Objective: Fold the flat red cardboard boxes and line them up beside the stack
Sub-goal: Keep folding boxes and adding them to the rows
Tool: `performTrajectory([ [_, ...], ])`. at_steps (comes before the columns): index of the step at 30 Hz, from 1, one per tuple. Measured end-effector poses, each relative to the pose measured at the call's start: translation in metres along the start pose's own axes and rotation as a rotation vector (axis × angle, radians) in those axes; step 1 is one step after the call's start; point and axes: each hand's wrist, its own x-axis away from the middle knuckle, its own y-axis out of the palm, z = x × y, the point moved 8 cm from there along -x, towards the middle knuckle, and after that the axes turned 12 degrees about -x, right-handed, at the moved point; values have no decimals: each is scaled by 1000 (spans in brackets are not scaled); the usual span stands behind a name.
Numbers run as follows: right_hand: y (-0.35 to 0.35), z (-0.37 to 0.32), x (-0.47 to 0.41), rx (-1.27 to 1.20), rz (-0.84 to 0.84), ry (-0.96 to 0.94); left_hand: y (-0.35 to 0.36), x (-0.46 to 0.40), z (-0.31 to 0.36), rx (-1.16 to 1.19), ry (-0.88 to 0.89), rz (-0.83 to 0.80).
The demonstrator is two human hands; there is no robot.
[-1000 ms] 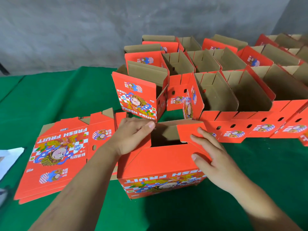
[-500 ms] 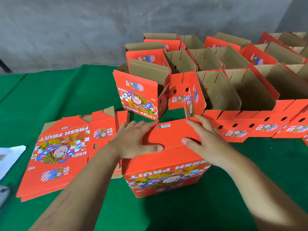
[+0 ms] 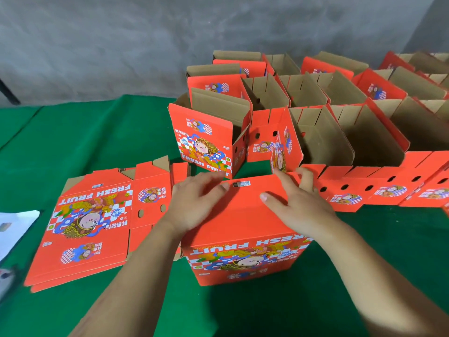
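Box, red, standing on green cloth, top flaps closed; left hand and right hand pressing flat on the flaps, fingers straight. Stack of flat boxes just left of it; folded boxes, tops open, in rows behind; white sheet at far left.

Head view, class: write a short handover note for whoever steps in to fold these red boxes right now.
Left hand: flat, pressing the flaps of the box in progress.
Right hand: fingers spread on the same flaps.
Flat stack: on the green table, left of that box.
Done: folded boxes stand open in rows behind.
Left: finish this box, line it up, fold the remaining flats.
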Motion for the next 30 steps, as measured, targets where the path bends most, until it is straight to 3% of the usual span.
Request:
performTrajectory([
  [3, -2, 11, 3, -297, -30, 73, -9, 14, -23, 198, -230, 193],
  [6, -2, 30, 13, -766, -63, 257, 18, 39, -47, 722, -594, 55],
  [8, -5, 34, 14, -810, -55, 373, 23, 49, -39, 823, -586, 5],
  [10, -21, 33, 13, -852, 33, 281, 13, 55, -34, 773, -533, 103],
  [12, -30, 30, 7, -1061, 76, 231, -1, 56, -29, 795, -487, 186],
  [15, -14, 32, 9, -1459, -69, 433, -31, 57, -25, 844, -334, 370],
  [18, 7, 18, 30, -1557, -409, 437, -42, 61, -20, 866, -101, 399],
  [20, 9, 15, 34, -1635, -436, 464, -41, 62, -25, 891, -31, 401],
  [23, 17, 19, 40, -1638, -378, 502, -35, 53, -30, 837, 31, 346],
  [25, 24, 18, 37, -1571, -305, 429, -19, 42, -41, 800, -25, 226],
  [27, 24, 21, 32, -1446, -112, 287, 3, 35, -59, 765, -129, 118],
  [30, 21, 14, 37, -1075, 100, -101, 35, 33, -79, 688, -283, 101],
])
